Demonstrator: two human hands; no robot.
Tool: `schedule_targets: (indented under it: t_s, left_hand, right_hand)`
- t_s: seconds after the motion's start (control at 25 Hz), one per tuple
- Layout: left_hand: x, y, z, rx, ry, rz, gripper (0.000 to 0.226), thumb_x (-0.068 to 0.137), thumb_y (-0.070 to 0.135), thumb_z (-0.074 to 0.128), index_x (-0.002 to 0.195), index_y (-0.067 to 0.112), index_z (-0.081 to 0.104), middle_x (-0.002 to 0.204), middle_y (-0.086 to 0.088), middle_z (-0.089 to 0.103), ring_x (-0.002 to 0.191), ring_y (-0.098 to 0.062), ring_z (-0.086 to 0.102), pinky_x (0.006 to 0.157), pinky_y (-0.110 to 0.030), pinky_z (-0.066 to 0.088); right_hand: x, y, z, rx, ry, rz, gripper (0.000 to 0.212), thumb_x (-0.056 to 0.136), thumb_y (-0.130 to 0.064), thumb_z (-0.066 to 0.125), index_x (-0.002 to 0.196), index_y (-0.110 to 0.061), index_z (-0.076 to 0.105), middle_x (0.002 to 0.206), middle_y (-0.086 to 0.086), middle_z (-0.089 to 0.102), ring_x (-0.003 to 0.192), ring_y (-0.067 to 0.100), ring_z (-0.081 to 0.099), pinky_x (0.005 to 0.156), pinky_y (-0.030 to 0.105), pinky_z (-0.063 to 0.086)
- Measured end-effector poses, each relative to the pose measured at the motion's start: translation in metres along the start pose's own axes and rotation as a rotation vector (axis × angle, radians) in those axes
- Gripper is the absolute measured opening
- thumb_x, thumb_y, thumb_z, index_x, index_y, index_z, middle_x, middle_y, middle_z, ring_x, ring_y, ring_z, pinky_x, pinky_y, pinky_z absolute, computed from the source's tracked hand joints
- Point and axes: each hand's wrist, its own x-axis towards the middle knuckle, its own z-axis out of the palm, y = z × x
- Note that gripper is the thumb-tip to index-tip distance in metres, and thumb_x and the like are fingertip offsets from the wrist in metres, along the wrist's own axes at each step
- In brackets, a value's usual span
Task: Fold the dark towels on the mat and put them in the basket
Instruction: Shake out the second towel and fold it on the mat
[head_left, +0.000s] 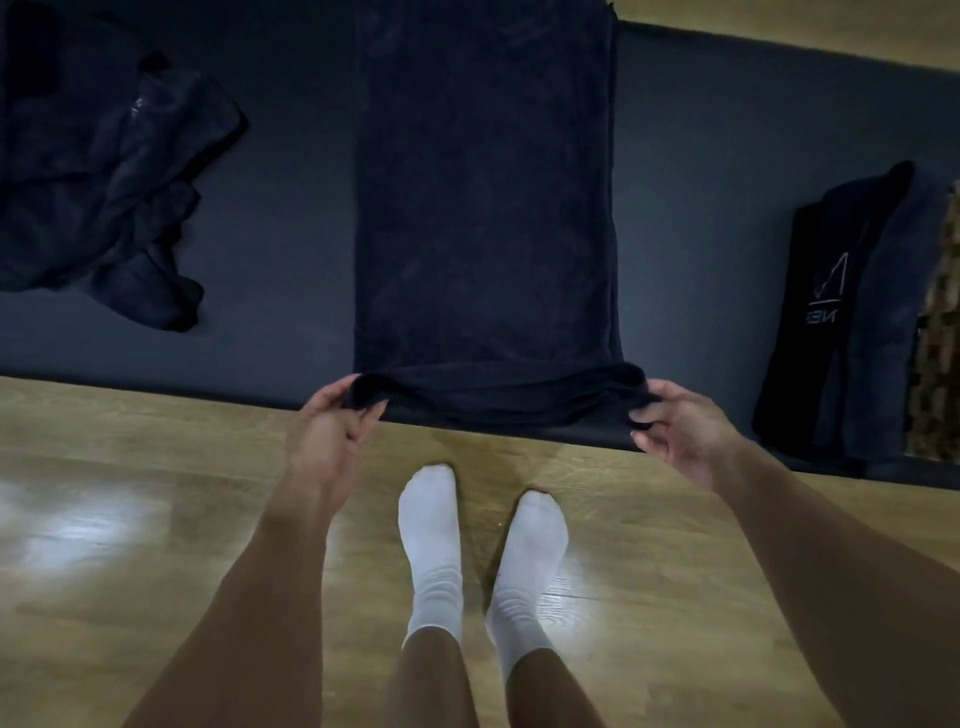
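Note:
A dark towel (483, 197) lies spread lengthwise across the dark mat (291, 218), folded into a long strip. My left hand (332, 421) pinches its near left corner and my right hand (675, 431) pinches its near right corner, lifting the near edge slightly at the mat's front edge. A crumpled heap of dark towels (109, 192) lies on the mat at the left. At the right edge, folded dark towels (852, 322), one with a pale logo, sit stacked against a woven basket (940, 338) that is mostly cut off.
Wooden floor (156, 519) runs in front of the mat and beyond it at the top right. My two feet in white socks (431, 540) stand close to the mat's front edge, just below the towel.

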Motion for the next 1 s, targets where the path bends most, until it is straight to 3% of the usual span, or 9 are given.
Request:
schedule_targets:
  t_s: [0.12,0.28,0.44,0.56,0.64,0.76,0.88,0.92,1.0]
  left_hand:
    - [0.001,-0.006,-0.007,0.303,-0.017,0.071,0.040,0.083,-0.019,0.060,0.105,0.013,0.067,0.107,-0.005,0.069,0.098,-0.018,0.069,0.091,-0.029,0.054]
    - [0.005,-0.003,-0.010,0.528,0.064,0.083,0.008,0.090,0.024,0.070,0.095,0.018,0.070,0.085,0.000,0.067,0.061,-0.012,0.055,0.063,-0.023,0.051]
    - [0.018,0.002,0.000,0.621,0.060,0.047,0.015,0.091,0.039,0.067,0.093,0.024,0.069,0.089,0.004,0.068,0.082,-0.016,0.058,0.066,-0.027,0.044]
    - [0.027,0.005,0.010,0.628,0.145,0.005,0.016,0.092,0.039,0.066,0.091,0.023,0.065,0.092,0.004,0.065,0.089,-0.019,0.058,0.072,-0.032,0.045]
    - [0.028,0.004,0.013,0.653,0.177,-0.022,0.019,0.094,0.038,0.064,0.079,0.026,0.058,0.085,0.006,0.060,0.080,-0.016,0.055,0.077,-0.035,0.046]
    - [0.028,0.001,0.017,0.693,0.226,-0.037,0.030,0.095,0.035,0.062,0.071,0.024,0.048,0.077,0.005,0.051,0.069,-0.014,0.048,0.082,-0.037,0.046]
    - [0.035,0.000,0.017,0.745,0.261,-0.024,0.026,0.094,0.037,0.064,0.083,0.013,0.061,0.084,0.002,0.056,0.086,-0.023,0.055,0.092,-0.039,0.049]
    - [0.039,-0.001,0.016,0.761,0.273,-0.021,0.028,0.093,0.039,0.064,0.098,0.011,0.065,0.093,0.001,0.058,0.092,-0.024,0.055,0.095,-0.040,0.050]
    - [0.046,-0.003,0.012,0.780,0.293,-0.033,0.042,0.092,0.041,0.065,0.120,0.010,0.063,0.104,0.000,0.060,0.095,-0.025,0.056,0.096,-0.039,0.050]
  right_hand:
    - [0.003,-0.001,0.004,-0.160,0.072,-0.072,0.026,0.081,0.001,0.074,0.098,-0.018,0.069,0.104,0.002,0.070,0.085,0.014,0.066,0.058,0.023,0.052]
    - [0.009,-0.006,0.003,-0.051,0.090,0.006,0.028,0.081,-0.007,0.076,0.107,-0.010,0.067,0.096,0.006,0.071,0.067,0.015,0.067,0.050,0.021,0.051]
    - [0.021,-0.009,0.010,0.194,0.152,0.134,0.012,0.094,-0.015,0.062,0.105,-0.010,0.065,0.064,0.005,0.070,0.047,0.010,0.064,0.040,0.016,0.046]
    - [0.025,-0.008,0.021,0.444,0.152,0.129,0.024,0.103,-0.019,0.045,0.124,-0.013,0.056,0.083,0.007,0.076,0.069,0.016,0.074,0.050,0.021,0.056]
    - [0.024,-0.002,0.031,0.422,0.277,-0.036,0.028,0.103,-0.015,0.044,0.130,-0.012,0.051,0.100,0.015,0.072,0.078,0.021,0.073,0.061,0.029,0.061]
    - [0.013,0.020,0.056,-0.289,0.389,-0.633,0.019,0.096,-0.012,0.053,0.114,-0.016,0.061,0.098,0.010,0.071,0.076,0.017,0.067,0.073,0.040,0.060]
    - [0.011,0.049,0.082,-1.037,0.068,-1.173,0.019,0.092,-0.015,0.063,0.109,-0.017,0.070,0.109,0.003,0.070,0.095,0.021,0.067,0.083,0.035,0.056]
    - [0.018,0.056,0.087,-1.208,-0.010,-1.245,0.025,0.091,-0.016,0.064,0.115,-0.017,0.070,0.121,0.005,0.067,0.107,0.025,0.065,0.089,0.038,0.053]
    - [0.028,0.055,0.093,-1.487,-0.119,-1.125,0.043,0.097,-0.020,0.057,0.139,-0.021,0.054,0.151,0.003,0.044,0.139,0.024,0.042,0.111,0.043,0.037]
